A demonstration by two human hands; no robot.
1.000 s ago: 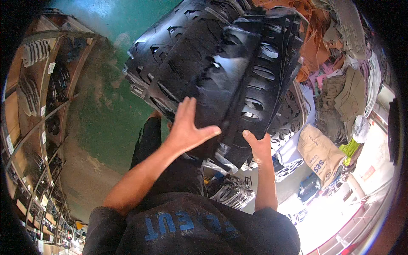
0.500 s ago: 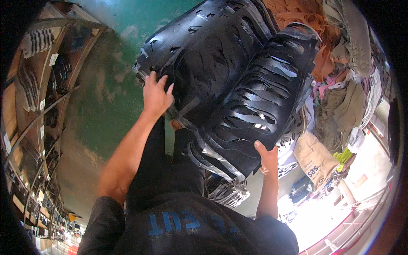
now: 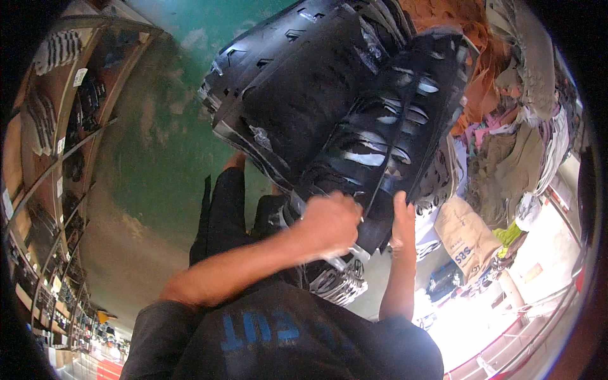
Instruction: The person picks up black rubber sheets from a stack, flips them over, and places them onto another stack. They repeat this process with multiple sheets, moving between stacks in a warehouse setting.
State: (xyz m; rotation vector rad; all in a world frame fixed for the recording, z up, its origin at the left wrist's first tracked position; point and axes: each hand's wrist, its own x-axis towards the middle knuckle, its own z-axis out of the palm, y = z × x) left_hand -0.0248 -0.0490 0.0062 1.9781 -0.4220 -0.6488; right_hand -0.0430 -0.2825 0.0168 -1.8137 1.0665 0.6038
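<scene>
Two thick piles of black cut-out sheets lie side by side, the left sheet pile (image 3: 297, 95) mostly solid on top and the right sheet pile (image 3: 361, 155) full of curved slots. My left hand (image 3: 332, 229) is closed on the near end of a black sheet (image 3: 405, 114), whose long edge runs lengthwise over the right pile. Motion blurs this hand a little. Beside the right pile's near right edge stands my right hand (image 3: 403, 225), thumb and fingers pointing up and apart; part of it is hard to make out.
Shelving (image 3: 95, 88) with stacked pieces curves along the left above a green floor (image 3: 158, 139). Orange sheets (image 3: 443, 16), a heap of grey-brown material (image 3: 513, 158) and a tan sack (image 3: 468, 237) are on the right. Striped cut pieces (image 3: 335, 285) lie near my body.
My left hand has moved from the left pile's near left edge to the right pile's near end, bringing a black sheet over. My right thumb has lifted off the sheet.
</scene>
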